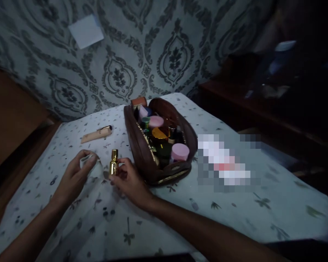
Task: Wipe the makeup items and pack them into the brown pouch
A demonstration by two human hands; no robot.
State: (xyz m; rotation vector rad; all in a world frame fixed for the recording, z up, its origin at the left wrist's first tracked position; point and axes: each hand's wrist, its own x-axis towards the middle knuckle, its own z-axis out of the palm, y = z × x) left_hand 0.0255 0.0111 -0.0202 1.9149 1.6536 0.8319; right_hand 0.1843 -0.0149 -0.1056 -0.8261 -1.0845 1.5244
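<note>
Gold Bottle Held Upright Beside an Open Bag

A gold bottle [114, 163] points narrow end up, its long axis near vertical, gripped in the fingers of the right hand [129, 182] over a cloth-covered counter [164, 225]. The left hand [75, 174] pinches a folded white piece [93, 168] just beside it. A brown bag [135, 140], packed with jars [180, 151], crowds the bottle's right side. Beyond the left hand lies a beige tube [95, 136], dark end rightward. The patterned wall [175, 62] bounds the far edge; printed cloth spreads leftward and toward the near edge.
</note>
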